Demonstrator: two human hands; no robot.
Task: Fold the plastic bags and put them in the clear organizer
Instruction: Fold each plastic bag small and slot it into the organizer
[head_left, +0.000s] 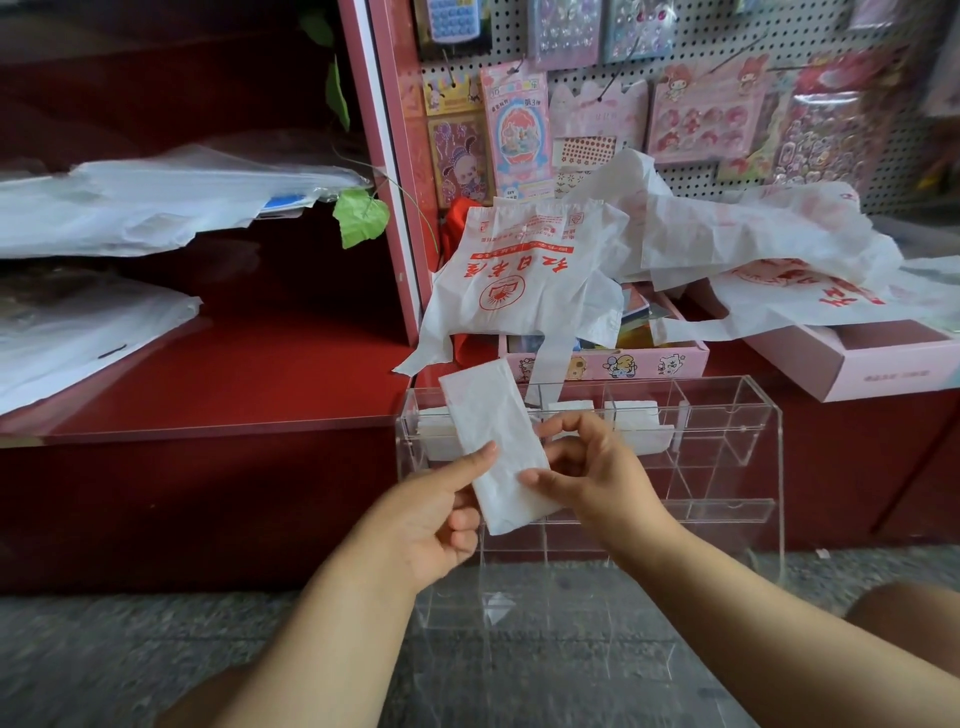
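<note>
A dark red bench (249, 384) with a glossy top runs across the left and centre, its front panel dropping to a grey speckled floor (104, 649). At 9 o'clock, stacks of pale plastic sheets (130, 202) lie on red shelving. At 1 o'clock a white pegboard (691, 171) carries hanging sticker packs (517, 130) in pink and pastel. Below it, unfolded white plastic bags (524, 275) with red print sprawl over pink boxes (613, 361).

The clear organizer (727, 452) stands on the floor against the bench front, just right of centre; folded white bags (636, 421) sit in its upper compartments. In front of it, the folded bag (496, 447), a long narrow white strip tilted toward 11 o'clock, is held by both hands. The left hand (441, 514) pinches its lower left edge between thumb and curled fingers. The right hand (587, 467) grips its right edge with the thumb on top.
</note>
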